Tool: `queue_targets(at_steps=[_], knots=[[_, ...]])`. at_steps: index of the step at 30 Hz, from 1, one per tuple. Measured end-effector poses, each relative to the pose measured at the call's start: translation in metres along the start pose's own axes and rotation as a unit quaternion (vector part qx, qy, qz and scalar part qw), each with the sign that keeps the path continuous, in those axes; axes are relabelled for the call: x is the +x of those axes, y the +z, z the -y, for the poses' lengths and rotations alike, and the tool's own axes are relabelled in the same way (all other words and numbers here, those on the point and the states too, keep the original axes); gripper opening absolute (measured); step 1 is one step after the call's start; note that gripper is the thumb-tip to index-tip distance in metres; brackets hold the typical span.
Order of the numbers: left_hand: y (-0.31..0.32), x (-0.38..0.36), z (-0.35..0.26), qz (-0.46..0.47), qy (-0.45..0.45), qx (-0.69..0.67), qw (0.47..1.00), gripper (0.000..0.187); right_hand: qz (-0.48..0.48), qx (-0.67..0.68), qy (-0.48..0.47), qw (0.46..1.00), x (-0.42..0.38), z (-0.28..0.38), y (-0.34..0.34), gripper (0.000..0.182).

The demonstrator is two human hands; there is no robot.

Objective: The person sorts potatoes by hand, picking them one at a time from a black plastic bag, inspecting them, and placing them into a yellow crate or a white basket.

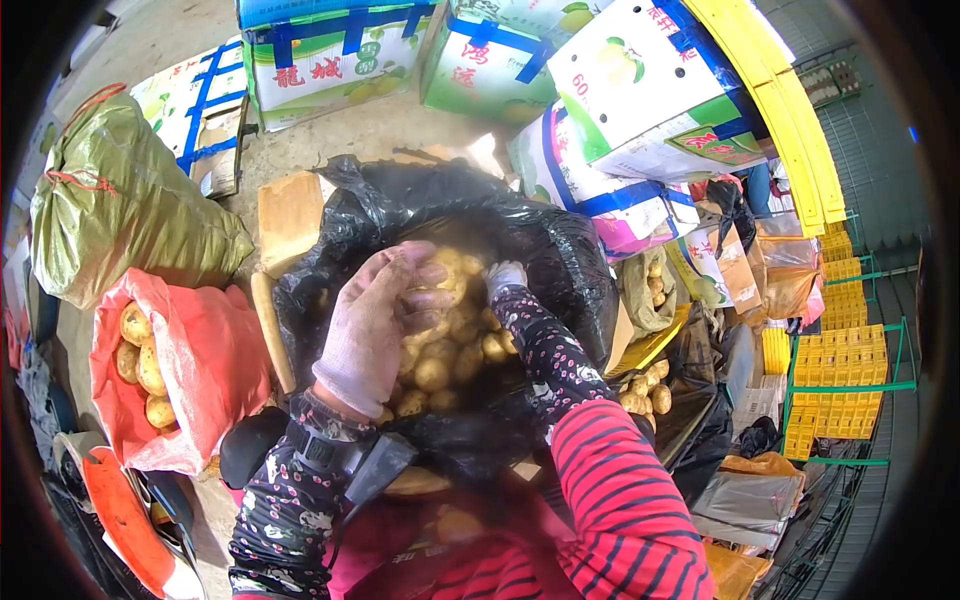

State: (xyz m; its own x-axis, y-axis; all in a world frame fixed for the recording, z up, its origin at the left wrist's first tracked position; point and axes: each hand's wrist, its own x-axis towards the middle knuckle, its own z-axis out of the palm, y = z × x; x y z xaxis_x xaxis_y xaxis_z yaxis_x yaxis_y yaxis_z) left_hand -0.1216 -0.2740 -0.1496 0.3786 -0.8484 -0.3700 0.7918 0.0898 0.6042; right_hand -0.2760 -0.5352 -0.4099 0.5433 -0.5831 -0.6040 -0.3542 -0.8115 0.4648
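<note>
Several potatoes lie inside a box lined with a black plastic bag, in the middle of the head view. Over the left part of them is my left hand in a pale, dirty glove, its fingers apart and pointing up and right, with nothing seen in its grasp. My right hand, also gloved, is at the right side of the potatoes, by the black liner. Its fingers are mostly hidden, so what it touches cannot be made out.
A red sack of potatoes and a green tied sack stand at the left. Cartons with blue tape line the back. More potatoes lie at the right, near yellow crates.
</note>
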Motion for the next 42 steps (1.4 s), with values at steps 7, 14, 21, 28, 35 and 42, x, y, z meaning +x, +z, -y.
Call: queue_targets(at_steps=[7, 14, 21, 28, 35, 42], knots=[[-0.008, 0.009, 0.010, 0.005, 0.039, 0.004, 0.999, 0.027, 0.073, 0.228, 0.003, 0.971, -0.055, -0.021, -0.054, 0.074], [-0.010, 0.012, 0.034, -0.013, 0.026, 0.045, 0.999, 0.029, -0.258, 0.386, -0.092, 0.881, -0.186, -0.046, -0.140, 0.072], [0.014, -0.006, 0.077, 0.175, 0.098, 0.156, 0.967, 0.071, -0.457, 0.264, -0.046, 0.848, -0.303, -0.021, -0.171, 0.078], [-0.003, -0.007, 0.062, 0.188, 0.070, 0.194, 0.960, 0.077, -0.282, 0.669, -0.152, 0.671, -0.285, -0.013, -0.142, 0.091], [-0.001, -0.007, 0.052, 0.085, 0.313, 0.567, 0.758, 0.071, -0.416, 0.531, -0.108, 0.731, -0.272, 0.001, -0.140, 0.086], [0.002, -0.004, 0.058, 0.073, 0.322, 0.586, 0.740, 0.072, -0.417, 0.514, -0.079, 0.745, -0.268, -0.002, -0.135, 0.080]])
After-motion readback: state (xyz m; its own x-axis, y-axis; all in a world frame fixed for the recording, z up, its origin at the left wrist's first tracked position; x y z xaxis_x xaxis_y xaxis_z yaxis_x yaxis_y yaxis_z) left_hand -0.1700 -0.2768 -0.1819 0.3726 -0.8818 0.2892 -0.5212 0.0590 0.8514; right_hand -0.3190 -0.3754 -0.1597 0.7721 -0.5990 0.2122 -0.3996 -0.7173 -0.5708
